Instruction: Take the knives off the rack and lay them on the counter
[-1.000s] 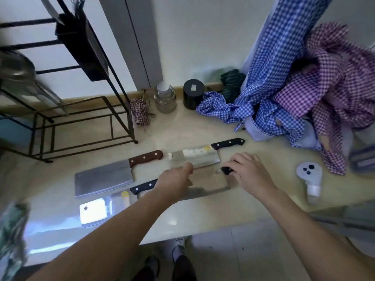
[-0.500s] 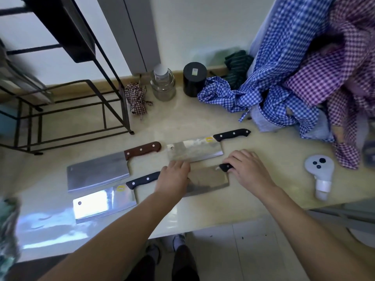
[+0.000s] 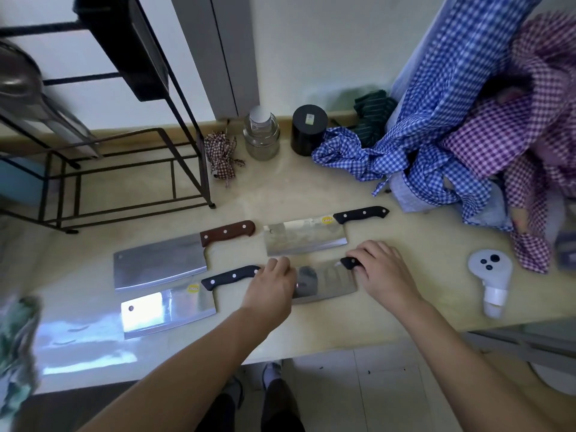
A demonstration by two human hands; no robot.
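Cleaver blades (image 3: 159, 263) are bright, smooth, reflective metal. One handle (image 3: 227, 232) looks like brown wood with rivets; another handle (image 3: 360, 214) is black, semi-gloss. The counter (image 3: 311, 194) is glossy, stone-like. The rack (image 3: 124, 169) is matt black metal. The checked cloths (image 3: 436, 120) are woven fabric.

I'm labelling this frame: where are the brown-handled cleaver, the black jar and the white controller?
brown-handled cleaver (image 3: 160, 265): head view, middle of its blade.
black jar (image 3: 308, 130): head view, its side wall under the lid.
white controller (image 3: 491, 269): head view, its round head by the buttons.
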